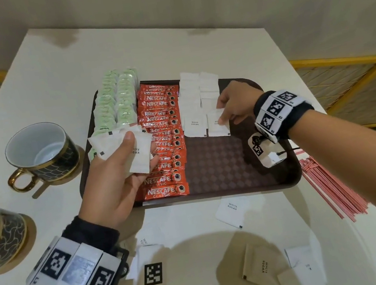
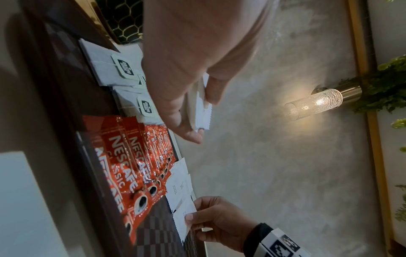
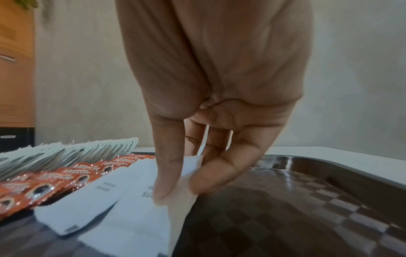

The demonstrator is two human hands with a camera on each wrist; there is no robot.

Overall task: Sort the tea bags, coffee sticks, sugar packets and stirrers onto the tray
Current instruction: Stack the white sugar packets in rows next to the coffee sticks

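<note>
So the writing was easy to read: the red coffee sticks (image 1: 160, 142) said "NESCAFE CLASSIC", and the white sugar packets (image 1: 192, 106) said "WHITE SUGAR". The tags on the tea bags (image 2: 125, 67) were too blurry for me to make out.

The right hand (image 1: 234, 104) reached over the right part of the brown tray (image 1: 223, 166), fingers pointing down, thumb and fingertips pinching one sugar packet (image 1: 217, 122) at the near end of the right sugar row, with its near edge lying on the tray. The left hand (image 1: 118, 178) hovered palm-up over the near left of the tray, thumb pressing a fanned bunch of packets (image 1: 131, 149) against its fingers.

On the tray, the tea bags sat in two rows at the left, the coffee sticks in an overlapping column in the middle, and the sugar in two rows to the right. More sugar packets (image 1: 233, 212) lay loose on the table (image 1: 51, 75) near the person, some of them brown (image 1: 261, 267). Red stirrers (image 1: 332, 190) lay off the tray's right edge. Two dark cups (image 1: 42, 154) with gold trim stood at the left.
</note>
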